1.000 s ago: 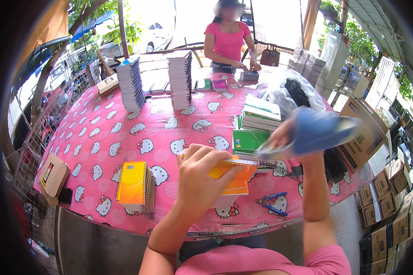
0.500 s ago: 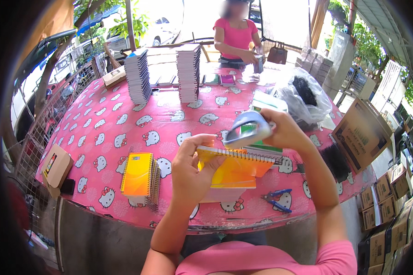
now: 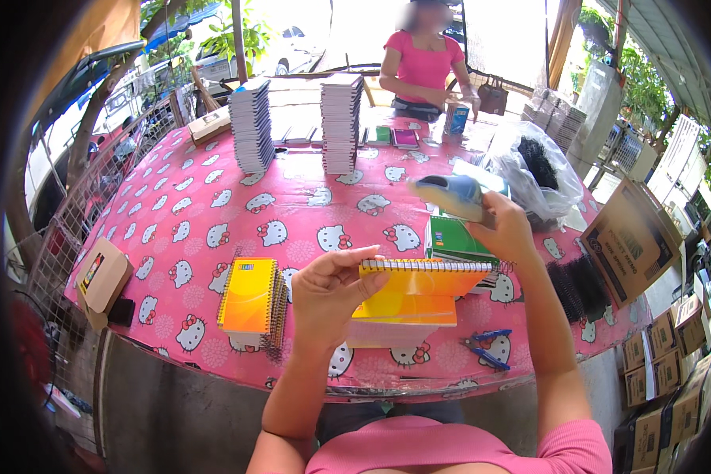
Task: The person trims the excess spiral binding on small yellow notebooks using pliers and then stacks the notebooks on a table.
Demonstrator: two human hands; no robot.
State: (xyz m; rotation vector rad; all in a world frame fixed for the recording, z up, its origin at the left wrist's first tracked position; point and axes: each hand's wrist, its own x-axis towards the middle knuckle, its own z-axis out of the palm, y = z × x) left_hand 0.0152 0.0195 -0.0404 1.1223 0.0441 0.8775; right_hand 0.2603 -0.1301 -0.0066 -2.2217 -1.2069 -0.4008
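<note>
My left hand (image 3: 336,288) is closed on the left end of a yellow and orange spiral notebook (image 3: 426,280), its wire-bound edge turned up. Under it lies a pile of yellow-orange covered pads (image 3: 407,312). My right hand (image 3: 504,225) grips a blue-grey loop-shaped tool (image 3: 454,193), blurred by motion, raised beyond the notebook's right half and apart from it. Green notebooks (image 3: 454,237) lie behind the held notebook, below the tool. To the left stands a stack of yellow spiral notebooks (image 3: 249,296). Blue-handled pliers (image 3: 488,349) rest near the table's front edge.
Two tall notebook stacks (image 3: 250,126) (image 3: 340,126) rise at the back of the pink patterned table (image 3: 213,332). Right of them sits a clear plastic bag (image 3: 557,170), with black coils (image 3: 578,288) nearer. Cardboard boxes (image 3: 632,241) stand right. Across the table, a person (image 3: 425,67) handles a blue box (image 3: 456,118).
My right hand has lifted the tool away from the wire-bound edge. The held notebook sits slightly lower and more level. Across the table, the person's box has turned its blue side toward me.
</note>
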